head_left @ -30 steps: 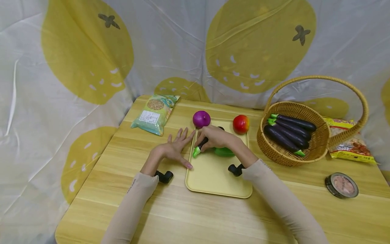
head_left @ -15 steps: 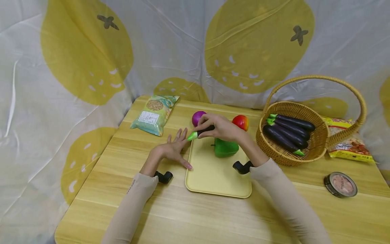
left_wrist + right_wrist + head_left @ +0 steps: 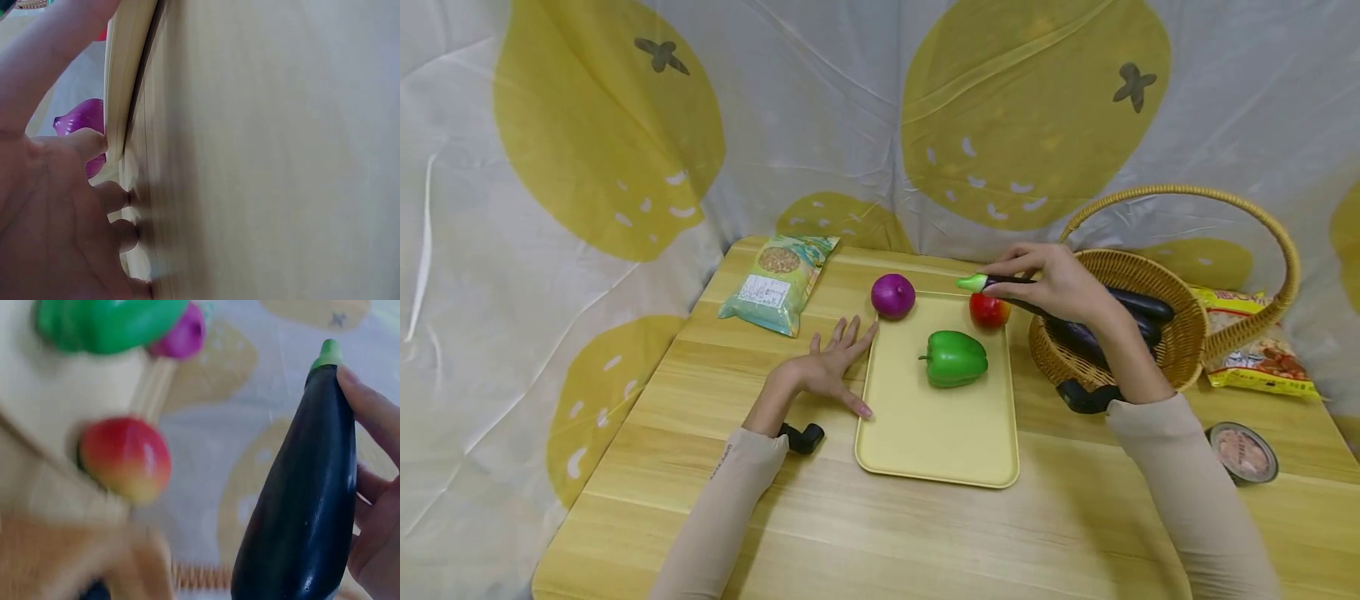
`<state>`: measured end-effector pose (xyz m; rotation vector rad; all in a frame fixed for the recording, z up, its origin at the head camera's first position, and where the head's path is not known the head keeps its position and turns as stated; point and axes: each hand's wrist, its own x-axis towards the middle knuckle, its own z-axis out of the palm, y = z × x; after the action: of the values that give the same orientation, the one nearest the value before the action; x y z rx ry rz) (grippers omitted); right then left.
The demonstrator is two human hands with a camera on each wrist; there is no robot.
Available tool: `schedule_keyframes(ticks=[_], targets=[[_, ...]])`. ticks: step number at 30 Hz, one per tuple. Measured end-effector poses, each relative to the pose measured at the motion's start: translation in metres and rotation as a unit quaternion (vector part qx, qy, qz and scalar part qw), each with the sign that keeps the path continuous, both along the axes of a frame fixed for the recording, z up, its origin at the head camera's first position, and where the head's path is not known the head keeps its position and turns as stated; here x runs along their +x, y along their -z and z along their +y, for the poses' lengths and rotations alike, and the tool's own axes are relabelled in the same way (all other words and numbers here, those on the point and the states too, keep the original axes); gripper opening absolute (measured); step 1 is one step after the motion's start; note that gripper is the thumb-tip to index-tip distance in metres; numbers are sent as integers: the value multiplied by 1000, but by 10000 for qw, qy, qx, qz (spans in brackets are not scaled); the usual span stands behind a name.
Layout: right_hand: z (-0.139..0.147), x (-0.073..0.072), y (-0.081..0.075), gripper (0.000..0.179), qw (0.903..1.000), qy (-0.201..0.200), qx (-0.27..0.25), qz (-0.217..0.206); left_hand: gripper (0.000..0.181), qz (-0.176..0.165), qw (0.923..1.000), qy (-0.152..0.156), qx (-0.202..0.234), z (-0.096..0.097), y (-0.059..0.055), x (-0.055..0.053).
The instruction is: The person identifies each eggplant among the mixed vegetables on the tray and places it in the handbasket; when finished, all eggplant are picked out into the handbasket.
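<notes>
My right hand grips an eggplant near its green stem end, in the air between the tray and the wicker basket. More eggplants lie in the basket, partly hidden by that hand and arm. With fingers spread, my left hand touches the left edge of the yellow tray. On the tray lies a green bell pepper. A purple onion sits at the tray's far left corner, and a red-and-yellow round fruit at its far right corner.
A bag of grain lies at the back left of the wooden table. Right of the basket are a yellow snack bag and a round tin. The basket's tall handle arches above it.
My right hand has lifted the eggplant off the tray and carried it right, to the basket's left side. The green pepper is now fully uncovered. My left hand has stayed put.
</notes>
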<state>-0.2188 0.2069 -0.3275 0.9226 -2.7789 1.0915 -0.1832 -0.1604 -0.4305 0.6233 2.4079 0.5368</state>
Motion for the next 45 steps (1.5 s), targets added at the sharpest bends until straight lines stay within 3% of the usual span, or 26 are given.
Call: schedule_keyframes(ticks=[7,12,23,28,37,45], targets=[[61,9,-10,28,9938,947,362,-461,142,11,10000,11,3,1,-1,1],[94,14,-6,35,9836,1371,724,-920,142,10,10000,18,48,1,-1,1],[119,4,18,41,9656,1123,1026,-2111,140,-2,10000,21,57,0,-2,1],[122,-2,25,44,9636,937,1041,-2276,140,-39,10000,27,43,2,-4,1],[120,-9,23,42,9601,742,1071,-2475,140,-70,10000,9,68,1,-4,1],[120,-17,15,45,9484,616,1232,-2856,140,-60,9999,8,98,1,-3,2]])
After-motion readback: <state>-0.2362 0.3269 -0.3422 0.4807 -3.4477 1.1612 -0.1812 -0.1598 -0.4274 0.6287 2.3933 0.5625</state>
